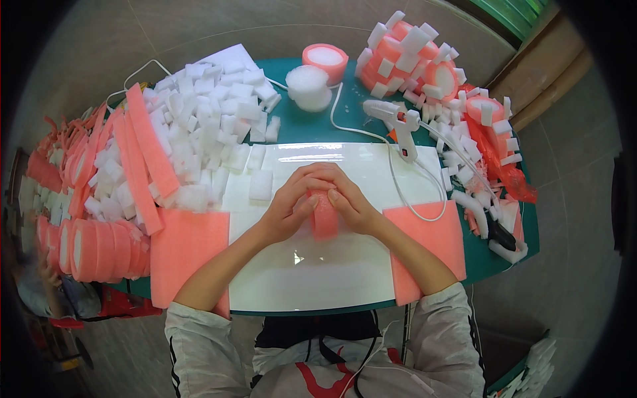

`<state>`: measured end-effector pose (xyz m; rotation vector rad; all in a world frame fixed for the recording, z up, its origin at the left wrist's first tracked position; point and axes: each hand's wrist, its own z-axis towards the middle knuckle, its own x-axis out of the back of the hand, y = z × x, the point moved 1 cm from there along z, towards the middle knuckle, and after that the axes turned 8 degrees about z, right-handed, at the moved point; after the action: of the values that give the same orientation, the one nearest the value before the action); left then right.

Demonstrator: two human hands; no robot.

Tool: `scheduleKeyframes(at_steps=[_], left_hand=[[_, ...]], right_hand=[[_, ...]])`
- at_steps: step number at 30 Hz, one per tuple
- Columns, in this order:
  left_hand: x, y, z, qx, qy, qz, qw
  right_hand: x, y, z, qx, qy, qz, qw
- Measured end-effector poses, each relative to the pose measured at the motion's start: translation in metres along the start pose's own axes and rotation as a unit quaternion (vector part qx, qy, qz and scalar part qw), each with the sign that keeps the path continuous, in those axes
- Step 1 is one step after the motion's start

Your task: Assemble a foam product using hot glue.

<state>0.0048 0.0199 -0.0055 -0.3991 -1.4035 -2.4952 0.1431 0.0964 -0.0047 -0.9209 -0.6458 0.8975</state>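
Note:
In the middle of the white board (292,278), both my hands close round a curved piece of pink foam (324,222) standing on its edge. My left hand (290,207) wraps its left side, thumb pressed against it. From the right, my right hand (352,202) grips it, fingers crossing over the left fingers at the top. Its far side is hidden behind my hands. A white glue gun (398,126) with a cord lies beyond my right hand. Small white foam blocks, one of them a single block (261,185), lie on the board left of my hands.
A heap of white foam blocks (219,106) and pink strips (142,156) fill the left. Pink-rimmed discs (99,249) stack nearer. White rounds (308,89) stand at the back. Block-studded pink pieces (405,56), a red bag (497,162) and a black-handled tool (501,235) lie right.

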Motion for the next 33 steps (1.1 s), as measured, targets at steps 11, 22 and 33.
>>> scheduleKeyframes(at_steps=[11,22,33], left_hand=[[0.0000,-0.0012,-0.0013,0.010,-0.002,-0.013,1.000],[0.0006,-0.0001,-0.0010,0.011,-0.006,-0.005,1.000],[0.0000,-0.0023,-0.0014,0.002,-0.004,-0.001,1.000]], right_hand=[[0.0001,0.0002,0.0004,0.000,0.001,0.003,1.000],[0.0002,0.0000,0.0006,-0.006,0.004,0.006,1.000],[0.0003,0.0005,0.0008,-0.006,0.007,0.007,1.000]])
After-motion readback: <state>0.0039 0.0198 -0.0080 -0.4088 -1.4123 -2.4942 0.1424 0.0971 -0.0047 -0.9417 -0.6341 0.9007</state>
